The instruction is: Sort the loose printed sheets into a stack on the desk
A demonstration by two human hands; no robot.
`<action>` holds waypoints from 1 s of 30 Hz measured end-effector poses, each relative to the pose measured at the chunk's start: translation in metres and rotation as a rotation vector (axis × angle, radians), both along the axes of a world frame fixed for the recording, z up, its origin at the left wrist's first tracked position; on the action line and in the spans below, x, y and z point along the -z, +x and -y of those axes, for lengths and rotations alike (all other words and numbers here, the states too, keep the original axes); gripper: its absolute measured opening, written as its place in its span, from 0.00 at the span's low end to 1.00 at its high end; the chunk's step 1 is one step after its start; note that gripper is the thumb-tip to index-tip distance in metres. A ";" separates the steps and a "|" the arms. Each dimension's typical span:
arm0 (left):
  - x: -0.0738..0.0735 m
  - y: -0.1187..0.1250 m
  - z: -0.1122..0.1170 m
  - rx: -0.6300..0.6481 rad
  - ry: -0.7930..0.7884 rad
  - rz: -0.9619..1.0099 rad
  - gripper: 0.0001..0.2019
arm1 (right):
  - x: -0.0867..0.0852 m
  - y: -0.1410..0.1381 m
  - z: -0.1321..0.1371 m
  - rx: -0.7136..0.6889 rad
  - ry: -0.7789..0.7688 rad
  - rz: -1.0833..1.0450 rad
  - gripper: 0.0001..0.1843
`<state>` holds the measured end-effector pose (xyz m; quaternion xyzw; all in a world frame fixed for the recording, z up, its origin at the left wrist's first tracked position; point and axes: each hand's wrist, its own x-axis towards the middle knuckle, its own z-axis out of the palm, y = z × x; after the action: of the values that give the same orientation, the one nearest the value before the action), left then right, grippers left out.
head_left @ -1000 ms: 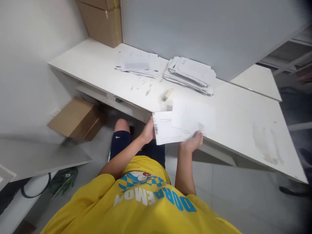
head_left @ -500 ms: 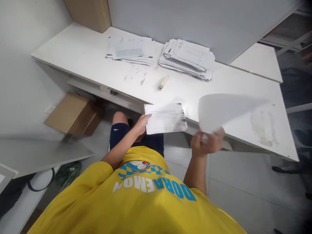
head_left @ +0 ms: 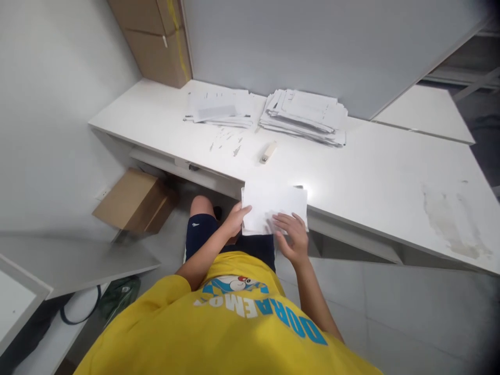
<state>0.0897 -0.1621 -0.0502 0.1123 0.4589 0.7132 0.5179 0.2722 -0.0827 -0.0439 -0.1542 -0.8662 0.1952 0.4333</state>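
Observation:
My left hand point(head_left: 236, 219) grips the left edge of several sheets of paper point(head_left: 269, 200), with the thumb on top and the other fingers hidden beneath. The top sheet is blank white, and the edges of other sheets show under it. My right hand point(head_left: 292, 237) lies over the lower right part of the papers, its fingers spread and the tips at the top sheet. The papers overlap the front edge of the white desk, above my lap. Beyond them on the desk is a small whitish tool point(head_left: 269, 152), perhaps a stapler or staple remover.
Two paper stacks stand at the back of the white desk point(head_left: 375, 172): a thin one point(head_left: 219, 109) and a thicker one point(head_left: 304, 117). Dark scraps point(head_left: 237, 150) lie before the thin stack. Cardboard boxes point(head_left: 160, 57) fill the back left corner; another box point(head_left: 125, 200) is under the desk.
The sheet that my right hand was swinging on the right now appears to lie over the printed paper in my left hand. My right hand has moved left and spread its fingers. The view has shifted.

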 end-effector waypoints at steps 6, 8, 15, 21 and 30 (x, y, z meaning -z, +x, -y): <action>-0.032 -0.035 -0.002 0.122 0.022 -0.308 0.30 | 0.007 -0.012 -0.035 0.502 -0.461 -0.197 0.34; -0.049 -0.046 -0.016 0.183 0.102 -0.523 0.27 | -0.001 -0.022 -0.052 0.354 -0.542 -0.254 0.41; -0.082 -0.062 -0.087 0.104 0.431 -0.822 0.17 | -0.015 -0.059 -0.114 0.176 -0.674 -0.595 0.47; -0.053 -0.082 -0.110 0.006 0.173 -0.586 0.19 | 0.003 -0.072 -0.147 0.090 -0.793 -0.486 0.37; -0.036 -0.105 -0.110 -0.311 0.118 -0.687 0.23 | -0.004 -0.084 -0.147 0.065 -0.770 -0.394 0.16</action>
<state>-0.0151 -0.0521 -0.0138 0.3037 0.5755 0.7291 0.2120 0.1882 0.0645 -0.0394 -0.2914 -0.6258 0.5160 0.5071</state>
